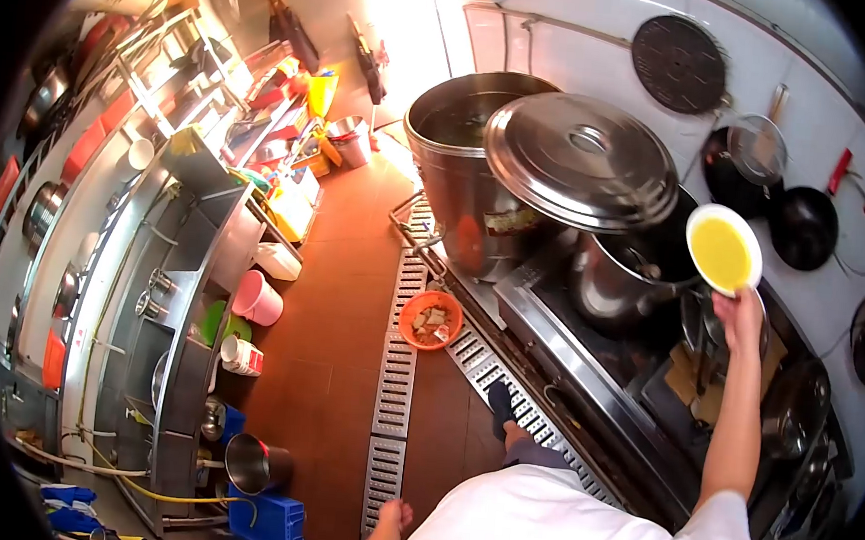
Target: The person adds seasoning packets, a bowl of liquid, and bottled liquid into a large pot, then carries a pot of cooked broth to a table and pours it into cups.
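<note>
One tall, cylindrical metal pot (448, 196) and a lower pot (602, 287) have their mouths partly hidden by a shiny, round lid (609, 177). Right of it, a smooth white bowl (695, 228) of yellow contents (723, 252) sits grasped at its near edge by the right grip (742, 308). The left grip (396, 515) shows too small; whether clenched, I cannot tell.

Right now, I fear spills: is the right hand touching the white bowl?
Touching. In the head view, the right hand grips the white bowl at its lower rim.
</note>
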### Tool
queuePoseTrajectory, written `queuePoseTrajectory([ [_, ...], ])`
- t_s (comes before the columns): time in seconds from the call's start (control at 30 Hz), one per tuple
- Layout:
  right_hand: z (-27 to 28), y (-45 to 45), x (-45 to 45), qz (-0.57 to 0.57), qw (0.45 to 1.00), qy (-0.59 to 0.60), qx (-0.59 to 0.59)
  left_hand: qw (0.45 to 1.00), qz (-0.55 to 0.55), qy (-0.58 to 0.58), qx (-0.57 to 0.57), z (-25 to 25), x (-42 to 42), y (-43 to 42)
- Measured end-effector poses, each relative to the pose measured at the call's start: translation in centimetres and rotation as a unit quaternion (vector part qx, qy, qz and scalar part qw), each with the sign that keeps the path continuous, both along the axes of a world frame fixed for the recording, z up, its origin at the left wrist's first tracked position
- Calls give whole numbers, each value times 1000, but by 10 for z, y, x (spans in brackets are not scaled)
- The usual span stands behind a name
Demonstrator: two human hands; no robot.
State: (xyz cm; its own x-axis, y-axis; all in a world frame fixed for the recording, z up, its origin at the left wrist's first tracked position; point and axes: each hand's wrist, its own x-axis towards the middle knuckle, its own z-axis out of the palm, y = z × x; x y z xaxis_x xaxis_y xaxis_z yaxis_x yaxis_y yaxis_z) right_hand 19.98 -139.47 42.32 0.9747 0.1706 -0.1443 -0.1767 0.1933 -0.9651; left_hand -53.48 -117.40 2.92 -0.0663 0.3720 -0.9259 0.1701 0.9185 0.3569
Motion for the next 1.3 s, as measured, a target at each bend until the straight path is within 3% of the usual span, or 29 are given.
queuePoseTrajectory([
  [0.23,39,299,140,202,978,27,43,996,62,71,7,17,59,48],
  [0.43,52,517,222,259,965,26,31,992,72,74,66,60,123,113],
  [0.6,62,638,254,282,959,14,-21,989,99,82,76,73,146,129],
  [0.83,47,718,286,255,956,-63,-133,986,118,104,50,77,151,120],
  [1.0,43,726,286,245,950,-85,-175,985,118,117,40,82,147,113],
  [1.23,32,723,272,230,950,-105,-184,985,102,128,44,90,128,107],
  [1.3,25,720,263,223,962,-84,-137,986,94,133,49,91,120,103],
])
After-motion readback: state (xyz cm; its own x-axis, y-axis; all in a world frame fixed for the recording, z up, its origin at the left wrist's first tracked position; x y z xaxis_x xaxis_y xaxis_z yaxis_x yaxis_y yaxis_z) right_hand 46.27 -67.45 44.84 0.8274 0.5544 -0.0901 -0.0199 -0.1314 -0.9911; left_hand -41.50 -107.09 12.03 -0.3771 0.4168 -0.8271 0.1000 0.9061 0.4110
